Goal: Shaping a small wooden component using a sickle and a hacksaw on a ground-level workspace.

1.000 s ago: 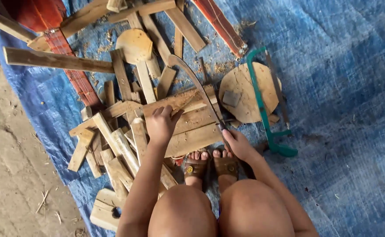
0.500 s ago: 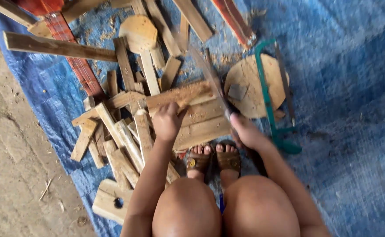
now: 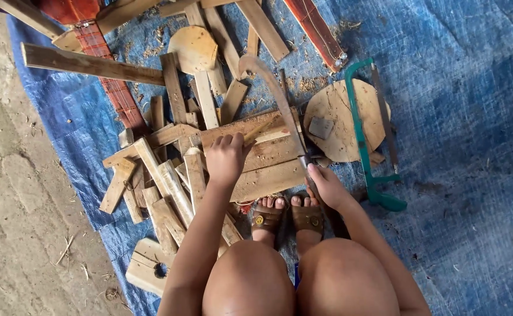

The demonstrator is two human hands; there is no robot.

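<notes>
Many offcuts of pale wood lie scattered over a blue woven tarpaulin (image 3: pixel 461 175) that covers most of the head view; bare grey concrete floor (image 3: pixel 16 222) runs along the 9 o'clock side, strewn with a few straws. Sawdust dusts the sheet toward 12 o'clock.

Of the two hands, the left hand (image 3: pixel 226 158) is curled around a thin wooden stick (image 3: pixel 260 130), pressing it onto a stack of flat planks (image 3: pixel 268 161) near the centre. The right hand (image 3: pixel 325 186), at about 4 o'clock from the left one, is clenched on the handle of a long curved blade (image 3: pixel 274 96), whose tip points toward 12 o'clock and whose edge lies beside the stick.

At 3 o'clock of the planks a round wooden disc (image 3: pixel 341 120) rests on the tarpaulin, with a green hacksaw (image 3: pixel 367 134) across it. A paddle-shaped board (image 3: pixel 195 50) lies at 12 o'clock. Sandalled feet (image 3: pixel 288 216) stand just at 6 o'clock of the planks, knees below them
</notes>
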